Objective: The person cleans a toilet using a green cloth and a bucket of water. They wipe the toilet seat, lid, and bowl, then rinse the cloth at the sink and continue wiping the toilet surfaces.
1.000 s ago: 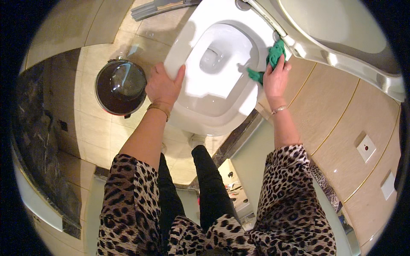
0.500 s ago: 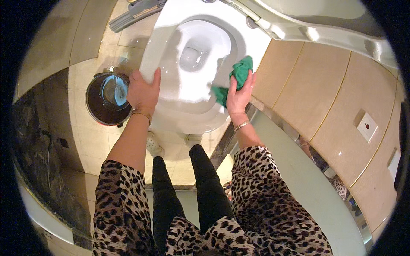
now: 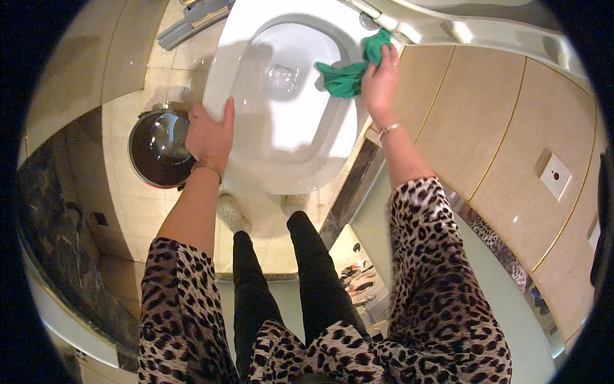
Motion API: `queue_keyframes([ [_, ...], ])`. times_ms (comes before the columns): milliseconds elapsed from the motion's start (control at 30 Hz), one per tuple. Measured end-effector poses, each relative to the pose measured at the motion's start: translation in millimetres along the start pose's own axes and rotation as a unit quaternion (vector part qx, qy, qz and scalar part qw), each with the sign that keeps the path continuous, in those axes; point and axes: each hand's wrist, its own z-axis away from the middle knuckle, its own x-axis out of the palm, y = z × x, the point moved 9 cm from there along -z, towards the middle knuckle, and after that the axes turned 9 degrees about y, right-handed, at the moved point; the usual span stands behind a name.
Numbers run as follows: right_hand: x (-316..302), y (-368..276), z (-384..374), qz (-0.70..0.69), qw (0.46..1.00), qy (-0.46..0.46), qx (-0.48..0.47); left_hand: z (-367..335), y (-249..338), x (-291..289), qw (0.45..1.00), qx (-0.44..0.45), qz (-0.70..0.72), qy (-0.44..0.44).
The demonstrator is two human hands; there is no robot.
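We press the green cloth (image 3: 350, 69) onto the far right rim of the toilet (image 3: 256, 160) with our right hand (image 3: 378, 83); left hand (image 3: 208, 133) lies flat on the left rim, bracing us, beside the bin (image 3: 150, 160).

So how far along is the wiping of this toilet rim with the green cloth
Mid-job, it seems. The right hand presses the green cloth on the toilet rim at its far right, near the hinge. The left hand rests flat on the rim's left edge, beside the dark bin. The rim looks white and glossy, but which parts have been wiped cannot be told. The near and left edges may be left.
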Motion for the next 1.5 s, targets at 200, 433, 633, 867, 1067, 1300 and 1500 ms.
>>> queue_keyframes([
  [200,-13.9,22.2,13.0,-0.038,0.999,0.015,-0.02,-3.2,7.7,0.2,1.0,0.004,0.013,-0.006],
  [433,-47.4,-18.9,174.9,-0.049,0.992,-0.109,-0.034,-0.9,3.7,-0.8,0.999,-0.013,0.046,-0.017],
  [633,-0.9,-126.9,250.2,-0.119,0.979,-0.162,0.037,-3.2,4.8,-0.2,0.999,-0.019,0.002,-0.039],
  [867,13.3,-182.3,239.2,-0.156,0.955,-0.238,-0.088,-6.4,5.2,-2.2,0.999,-0.021,-0.015,-0.035],
  [1067,-40.3,-57.0,214.1,-0.019,0.915,-0.337,-0.22,-2.1,4.7,-1.5,1.0,-0.015,-0.01,-0.024],
  [1300,-42.4,1.5,25.6,0.116,0.989,-0.026,-0.093,-0.5,0.1,-9.6,1.0,-0.009,0.003,-0.012],
  [1500,-33.0,-5.4,51.2,0.059,0.997,0.01,-0.048,-3.3,-0.3,-7.9,0.998,-0.029,-0.018,-0.057],
])
